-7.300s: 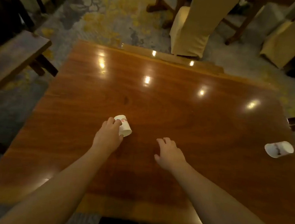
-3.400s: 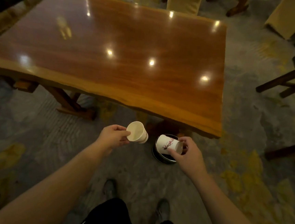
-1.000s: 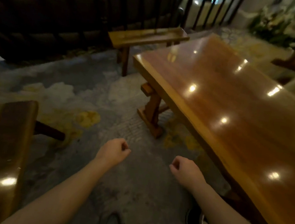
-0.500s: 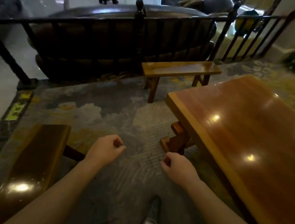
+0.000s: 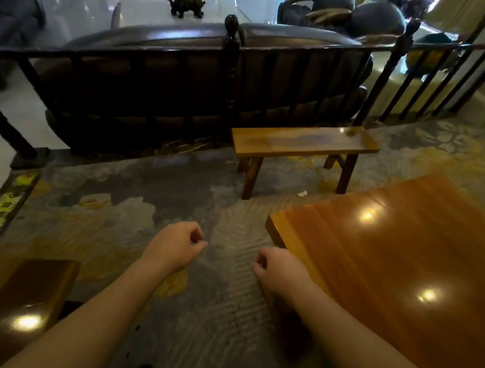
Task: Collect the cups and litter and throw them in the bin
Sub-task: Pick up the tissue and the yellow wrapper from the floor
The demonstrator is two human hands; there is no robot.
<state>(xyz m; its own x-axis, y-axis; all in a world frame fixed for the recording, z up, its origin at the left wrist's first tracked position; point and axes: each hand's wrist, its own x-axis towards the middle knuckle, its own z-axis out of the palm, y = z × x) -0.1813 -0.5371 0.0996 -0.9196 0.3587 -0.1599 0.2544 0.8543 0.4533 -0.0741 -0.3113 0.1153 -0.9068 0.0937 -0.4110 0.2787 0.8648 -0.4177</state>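
My left hand (image 5: 176, 244) hovers over the patterned carpet as a loose fist with nothing in it. My right hand (image 5: 279, 270) is curled the same way, just left of the near corner of the glossy wooden table (image 5: 403, 271), and holds nothing. A small white scrap of litter (image 5: 302, 193) lies on the carpet under the far bench's right end. No cup and no bin are in view.
A low wooden bench (image 5: 303, 143) stands ahead against a dark railing (image 5: 229, 74). Another bench (image 5: 16, 308) is at the lower left. A yellow-marked step edge (image 5: 1, 209) runs along the carpet's left side.
The view has swung up and to the left. The table has slid right and the far bench has come nearer the centre. Both hands stay curled and empty.
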